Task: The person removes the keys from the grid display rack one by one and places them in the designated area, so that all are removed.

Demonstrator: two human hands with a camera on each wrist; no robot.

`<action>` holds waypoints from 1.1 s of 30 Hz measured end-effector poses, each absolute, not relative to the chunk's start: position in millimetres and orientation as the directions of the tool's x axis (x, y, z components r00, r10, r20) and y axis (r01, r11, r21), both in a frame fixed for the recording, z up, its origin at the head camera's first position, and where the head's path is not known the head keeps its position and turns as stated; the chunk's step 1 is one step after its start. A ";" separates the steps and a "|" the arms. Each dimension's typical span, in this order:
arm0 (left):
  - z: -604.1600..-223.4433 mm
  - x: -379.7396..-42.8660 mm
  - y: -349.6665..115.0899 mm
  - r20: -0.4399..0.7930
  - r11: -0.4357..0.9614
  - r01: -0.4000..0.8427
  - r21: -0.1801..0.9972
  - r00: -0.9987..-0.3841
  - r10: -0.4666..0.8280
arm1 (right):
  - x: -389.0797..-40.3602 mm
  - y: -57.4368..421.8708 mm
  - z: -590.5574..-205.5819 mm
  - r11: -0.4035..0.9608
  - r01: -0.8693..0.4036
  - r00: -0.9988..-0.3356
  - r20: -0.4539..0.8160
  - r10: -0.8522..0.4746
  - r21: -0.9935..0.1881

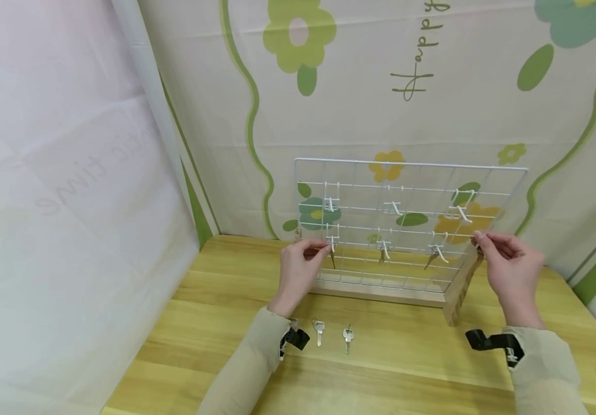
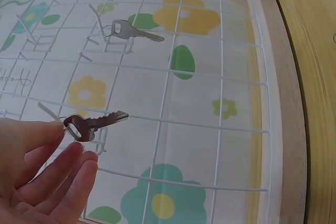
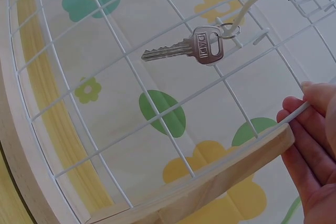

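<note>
At grid [image 1: 411,163] | left hand [image 1: 300,268] pinches key [image 2: 88,129] | right hand [image 1: 515,268] pinches edge [image 3: 298,111]

**Wearer: beige sleeves, black wrist mounts, bare hands**

Left sleeve [image 1: 248,363] and right sleeve [image 1: 547,369]: same pale beige, long, plain fabric, roomy cut, soft creases. Cuffs end at the wrist.

Each wrist carries black hardware at the cuff. Left mount [image 1: 297,338]: squat, blocky, dark, sticks out on the inner side; small white flecks on the band part. Right mount [image 1: 490,341]: longer in view, bent arm with a chunky end, also pointing inward. White marking on its black base at the cuff, too small to read.

Left hand [image 1: 300,268] and right hand [image 1: 513,265] bare, fingers uncovered.
</note>
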State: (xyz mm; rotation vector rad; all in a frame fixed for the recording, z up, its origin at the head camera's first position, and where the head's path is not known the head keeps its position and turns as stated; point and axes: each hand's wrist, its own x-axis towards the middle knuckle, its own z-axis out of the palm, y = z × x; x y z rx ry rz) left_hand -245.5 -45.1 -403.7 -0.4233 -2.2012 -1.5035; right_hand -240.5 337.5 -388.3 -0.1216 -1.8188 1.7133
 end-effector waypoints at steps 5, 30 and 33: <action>-401.9 -237.4 -48.4 0.520 0.335 0.495 0.802 -0.854 0.016 | -241.4 337.3 -388.4 0.157 -0.347 -0.797 0.379 0.470 -0.925; -418.0 -190.3 -33.9 0.394 0.151 0.421 0.894 -0.901 0.179 | -240.3 339.3 -389.8 0.198 -0.331 -0.794 0.386 0.470 -0.923; -427.5 -189.3 -28.6 0.382 0.152 0.415 0.897 -0.901 0.207 | -240.6 338.7 -390.2 0.168 -0.341 -0.798 0.379 0.468 -0.925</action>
